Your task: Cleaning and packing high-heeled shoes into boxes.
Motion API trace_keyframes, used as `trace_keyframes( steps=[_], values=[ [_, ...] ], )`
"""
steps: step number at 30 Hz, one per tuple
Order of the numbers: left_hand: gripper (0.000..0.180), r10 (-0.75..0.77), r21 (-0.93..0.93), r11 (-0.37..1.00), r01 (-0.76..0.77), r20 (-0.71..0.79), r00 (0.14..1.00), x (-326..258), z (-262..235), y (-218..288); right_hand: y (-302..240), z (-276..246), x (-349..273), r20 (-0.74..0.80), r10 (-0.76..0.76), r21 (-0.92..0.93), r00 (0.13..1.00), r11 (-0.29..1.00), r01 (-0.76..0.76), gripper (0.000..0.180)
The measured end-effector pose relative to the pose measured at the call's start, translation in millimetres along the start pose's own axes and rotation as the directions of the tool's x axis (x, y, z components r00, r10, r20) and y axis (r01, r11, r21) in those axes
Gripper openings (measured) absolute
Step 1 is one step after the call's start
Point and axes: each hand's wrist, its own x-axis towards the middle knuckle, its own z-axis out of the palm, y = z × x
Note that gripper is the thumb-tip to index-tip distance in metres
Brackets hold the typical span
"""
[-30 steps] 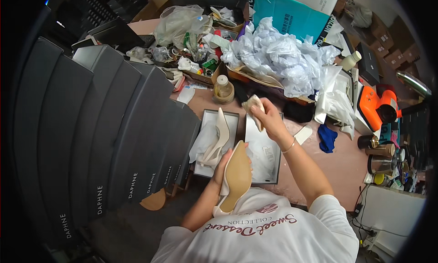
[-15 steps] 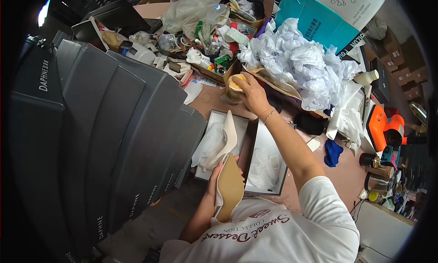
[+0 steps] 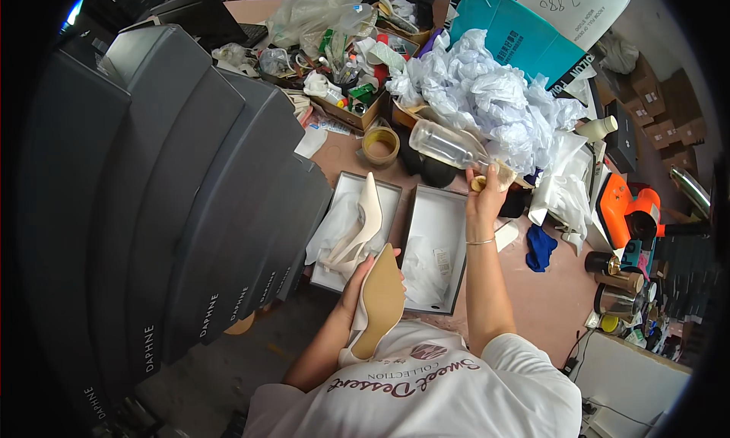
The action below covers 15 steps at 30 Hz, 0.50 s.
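In my left hand (image 3: pixel 351 292) is a pointed shoe (image 3: pixel 382 305), its tan sole turned up, close to my chest. My right hand (image 3: pixel 487 202) grips the narrow end of a clear bottle (image 3: pixel 443 143), which lies tilted over the far side of the table. A cream pad (image 3: pixel 503 176) and a small yellowish piece (image 3: pixel 477 184) show at the same fingers; how they are held is unclear. A matching cream heeled shoe (image 3: pixel 370 210) rests on white tissue in an open grey shoebox half (image 3: pixel 389 206). Beside it lies the other half (image 3: pixel 435 217) with tissue inside.
Stacked dark shoeboxes (image 3: pixel 175 210) rise along the left. A tape roll (image 3: pixel 380 146) stands beyond the open box. Crumpled white paper (image 3: pixel 494 96) fills the back right. Farther right are a blue cloth (image 3: pixel 540 248) and an orange tool (image 3: pixel 635 206).
My right hand has left the tape roll's place, moved right, and now holds the clear bottle. The left hand still holds the shoe, sole up.
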Motion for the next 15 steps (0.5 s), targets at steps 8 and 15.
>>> trace_keyframes(
  steps=[8,15],
  values=[
    [0.065,0.067,0.001,0.998,-0.067,-0.027,0.997,-10,-2,6,50,92,-13,0.875,-0.109,-0.417,0.471,0.323,0.849,0.049],
    [0.064,0.081,0.012,0.997,-0.081,0.018,0.997,-6,-4,6,34,88,-4,0.795,0.002,-0.569,0.606,0.35,0.744,0.028]
  ],
)
